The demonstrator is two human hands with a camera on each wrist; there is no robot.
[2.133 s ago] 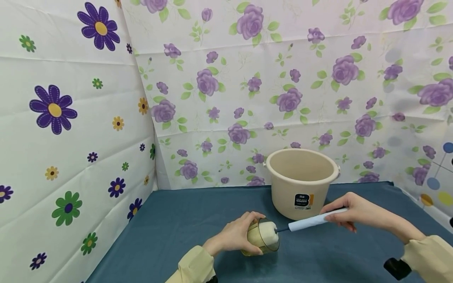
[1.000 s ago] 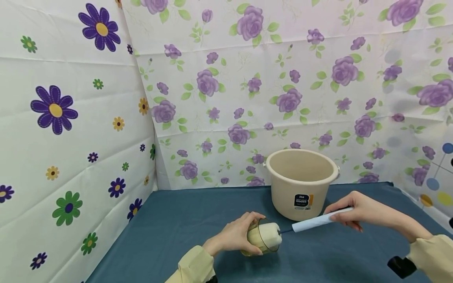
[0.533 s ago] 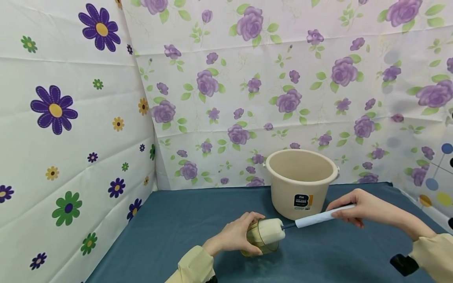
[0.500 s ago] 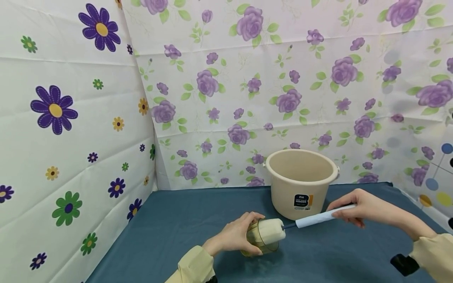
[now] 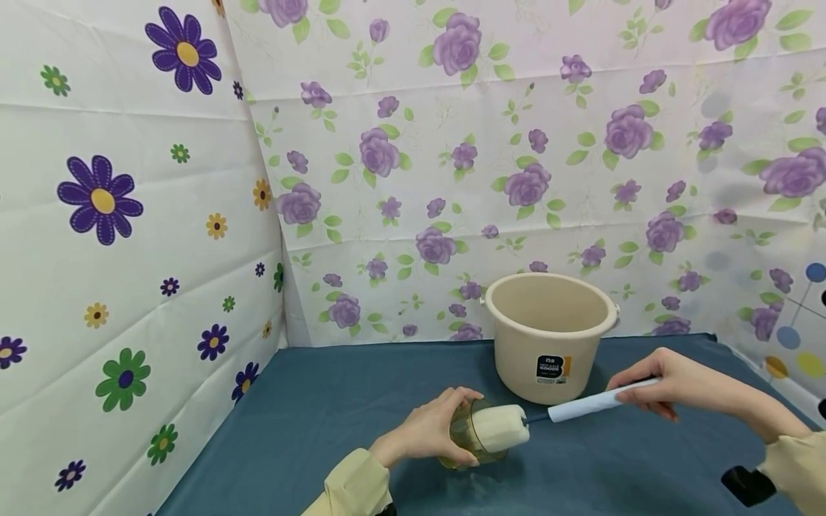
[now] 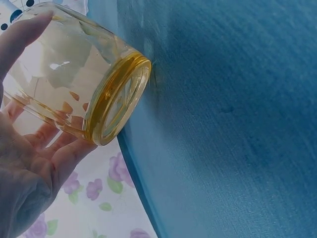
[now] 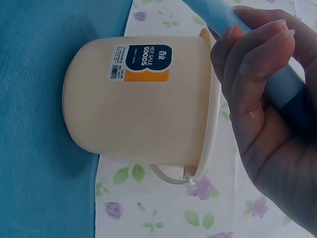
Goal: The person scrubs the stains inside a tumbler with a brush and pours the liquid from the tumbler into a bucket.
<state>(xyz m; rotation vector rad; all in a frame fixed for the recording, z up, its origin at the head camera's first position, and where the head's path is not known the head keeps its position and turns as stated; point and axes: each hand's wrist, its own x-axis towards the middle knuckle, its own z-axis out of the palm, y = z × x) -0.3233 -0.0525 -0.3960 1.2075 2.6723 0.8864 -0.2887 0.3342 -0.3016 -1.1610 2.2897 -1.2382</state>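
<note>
My left hand (image 5: pixel 426 428) grips a clear amber glass (image 5: pixel 461 431), tilted with its mouth to the right, just above the cloth. In the left wrist view, thumb and fingers wrap the glass (image 6: pixel 69 69) and its thick base faces the cloth. A sponge cup brush has its white sponge head (image 5: pixel 506 428) partly inside the glass, the outer end sticking out past the rim. My right hand (image 5: pixel 674 387) holds the brush by its pale blue handle (image 5: pixel 584 406). In the right wrist view, curled fingers hold that handle (image 7: pixel 223 20); the sponge is out of frame.
A beige bucket (image 5: pixel 548 351) with a dark label stands behind the brush, near the back edge of the blue-covered table (image 5: pixel 348 387). Flower-printed sheets (image 5: pixel 387 215) hang at the back and left.
My right hand has moved to the right with the brush, and more of the sponge head now shows outside the glass. The left hand and glass stay almost in place.
</note>
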